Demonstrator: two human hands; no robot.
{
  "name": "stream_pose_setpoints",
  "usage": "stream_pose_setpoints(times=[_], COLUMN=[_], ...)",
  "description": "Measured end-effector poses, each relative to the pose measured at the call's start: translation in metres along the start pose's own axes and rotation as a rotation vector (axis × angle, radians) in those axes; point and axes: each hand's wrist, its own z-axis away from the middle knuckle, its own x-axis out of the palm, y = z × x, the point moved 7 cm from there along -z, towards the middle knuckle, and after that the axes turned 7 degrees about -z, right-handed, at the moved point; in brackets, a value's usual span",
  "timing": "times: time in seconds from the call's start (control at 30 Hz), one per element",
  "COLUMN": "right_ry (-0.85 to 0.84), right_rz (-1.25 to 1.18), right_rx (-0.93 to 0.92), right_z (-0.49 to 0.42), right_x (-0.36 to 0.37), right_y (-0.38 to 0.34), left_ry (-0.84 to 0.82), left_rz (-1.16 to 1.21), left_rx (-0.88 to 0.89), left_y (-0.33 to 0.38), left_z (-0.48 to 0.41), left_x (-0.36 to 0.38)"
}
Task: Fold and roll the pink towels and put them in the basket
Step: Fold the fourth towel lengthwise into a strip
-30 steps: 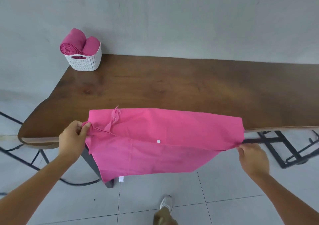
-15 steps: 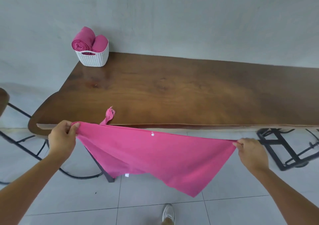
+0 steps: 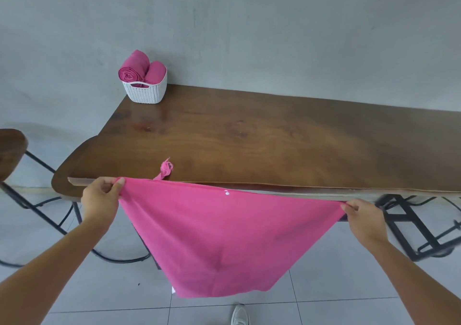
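Note:
A pink towel [image 3: 219, 237] hangs stretched in the air in front of the table's near edge, sagging to a point over the floor. My left hand [image 3: 101, 201] pinches its left corner; my right hand [image 3: 363, 216] pinches its right corner. A small pink loop [image 3: 166, 168] sticks up from the towel's top edge over the table. At the table's far left corner stands a white woven basket [image 3: 147, 92] holding two rolled pink towels [image 3: 136, 68].
The long dark wooden table [image 3: 274, 137] runs along a grey wall. A wooden stool [image 3: 11, 150] with black metal legs stands at left. Black metal table legs [image 3: 409, 230] show at right. My shoe [image 3: 239, 314] is on the tiled floor below.
The towel came off the tabletop and now hangs lower in front of the edge, held taut between both hands. My view has pulled back from the table.

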Motion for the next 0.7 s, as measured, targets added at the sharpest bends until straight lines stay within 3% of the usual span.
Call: stream_pose_setpoints(times=[0.4,0.7], right_ry=[-0.088,0.001], right_rz=[0.025,0.016], right_rx=[0.055,0.010], right_z=[0.016,-0.005], right_x=[0.031,0.023], right_y=[0.016,-0.007], left_ry=[-0.022,0.000], left_rz=[-0.054,0.064], left_rx=[-0.207,-0.127], left_y=[-0.085,-0.048], left_z=[0.030,0.012], left_x=[-0.001,-0.006])
